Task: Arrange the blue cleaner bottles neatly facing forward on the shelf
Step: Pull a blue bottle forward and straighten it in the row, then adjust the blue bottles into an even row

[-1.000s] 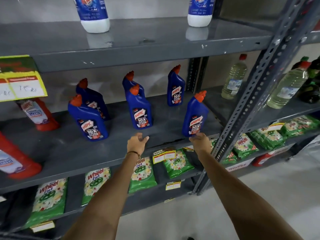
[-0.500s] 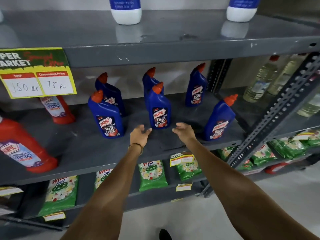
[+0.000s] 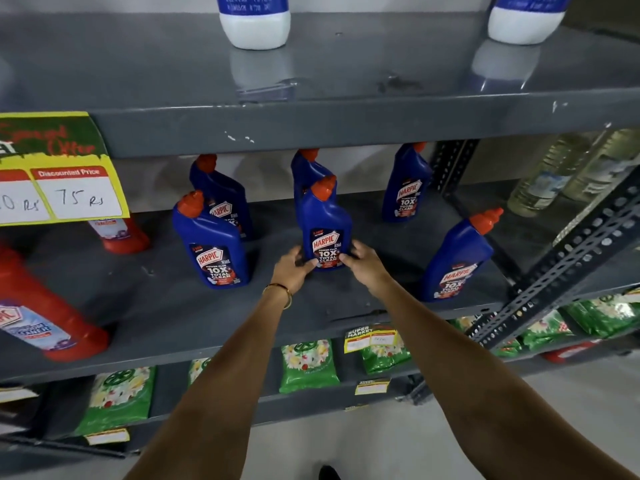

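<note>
My left hand [image 3: 294,268] and right hand [image 3: 363,263] clasp the base of the centre blue bottle [image 3: 325,230], mid-frame on the grey shelf [image 3: 173,317]; it stands upright, label facing me. Step in hand: squaring this bottle. Next, I judge, align it with the front-left bottle [image 3: 211,244] and the leaning right bottle [image 3: 459,261].

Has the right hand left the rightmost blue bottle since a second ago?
Yes. The right hand has shifted left along the shelf edge, from the rightmost blue bottle to the middle front bottle.
</note>
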